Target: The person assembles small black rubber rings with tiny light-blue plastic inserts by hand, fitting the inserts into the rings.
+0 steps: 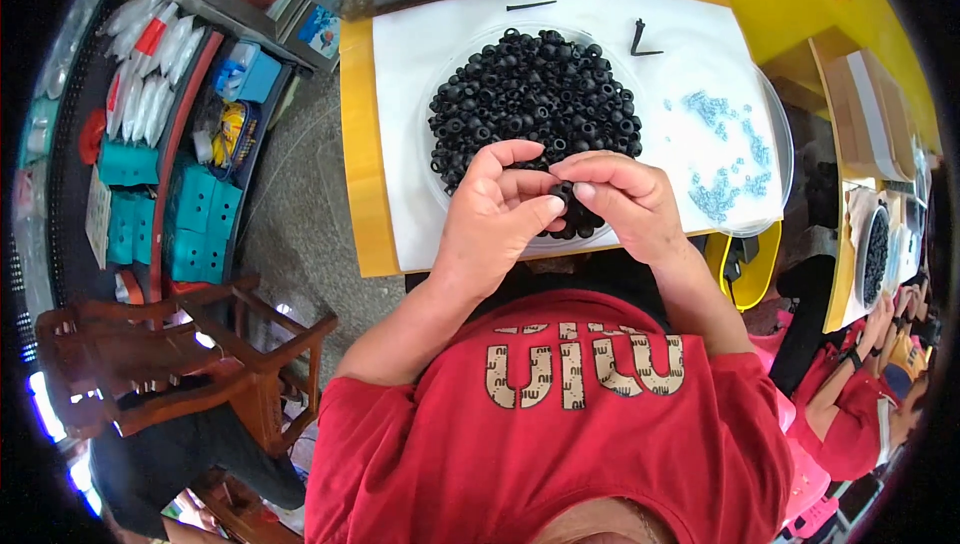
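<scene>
Beads (530, 79): heaped, black and holed, in a round clear tray (425, 179) set on the desk (362, 144), which is mostly covered by a white sheet (400, 74).
Held bead (566, 193): pinched between the two hands, over the near part of the heap.
Left hand (490, 214): fingers bent, the bead gripped at the thumb tip; the exact contact of the other fingertips cannot be told.
Right hand (640, 212): thumb and forefinger closed on the same bead, from the right.
Clear bits (715, 196): scattered in a clear dish (787, 154) right of the heap.
Black strips: one straight (531, 6), one bent (640, 41), laid beyond the tray.
Yellow bin (762, 269): placed beside the desk's near right corner.
</scene>
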The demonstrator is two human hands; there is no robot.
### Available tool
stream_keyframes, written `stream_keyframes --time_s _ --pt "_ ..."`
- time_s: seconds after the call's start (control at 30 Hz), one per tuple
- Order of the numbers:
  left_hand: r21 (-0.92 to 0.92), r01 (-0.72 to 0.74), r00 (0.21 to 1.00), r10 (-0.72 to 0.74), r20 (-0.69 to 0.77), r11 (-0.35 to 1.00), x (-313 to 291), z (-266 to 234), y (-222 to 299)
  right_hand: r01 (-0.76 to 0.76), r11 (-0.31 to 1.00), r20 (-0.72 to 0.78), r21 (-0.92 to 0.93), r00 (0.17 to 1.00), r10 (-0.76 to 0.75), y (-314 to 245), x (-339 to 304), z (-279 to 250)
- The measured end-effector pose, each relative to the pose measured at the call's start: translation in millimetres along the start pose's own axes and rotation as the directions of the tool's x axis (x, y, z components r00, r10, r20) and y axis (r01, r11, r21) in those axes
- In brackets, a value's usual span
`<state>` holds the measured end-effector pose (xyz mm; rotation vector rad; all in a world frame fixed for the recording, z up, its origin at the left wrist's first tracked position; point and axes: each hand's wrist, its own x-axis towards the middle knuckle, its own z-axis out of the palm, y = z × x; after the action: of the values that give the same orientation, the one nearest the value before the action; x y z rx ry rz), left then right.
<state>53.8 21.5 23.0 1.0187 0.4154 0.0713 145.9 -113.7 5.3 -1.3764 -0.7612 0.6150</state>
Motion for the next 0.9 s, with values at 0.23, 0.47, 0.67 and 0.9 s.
stream_keyframes --time_s 0.23,0.47,0.67,0.9 --pt "0.026 -0.021 1.0 0.021 -0.019 0.999 -0.4 2.8 -6.5 0.038 0.999 -0.045 -0.002 0.998 -0.038 5.3 -2.0 3.2" --pt "-0.025 -0.03 0.997 0.028 -0.071 0.999 0.5 3.4 -8.2 0.35 0.766 0.088 -0.538 0.928 -0.362 -2.6 0.9 1.6" --pt "-0.092 0.017 0.999 -0.021 -0.04 0.996 -0.7 5.5 -5.6 0.417 0.67 0.125 -0.614 0.889 -0.44 -3.2 0.5 0.9" --pt "-0.135 0.094 0.992 -0.104 -0.075 0.986 -0.4 12.0 -0.6 0.437 0.646 0.141 -0.626 0.878 -0.458 -5.1 -0.9 -0.5"
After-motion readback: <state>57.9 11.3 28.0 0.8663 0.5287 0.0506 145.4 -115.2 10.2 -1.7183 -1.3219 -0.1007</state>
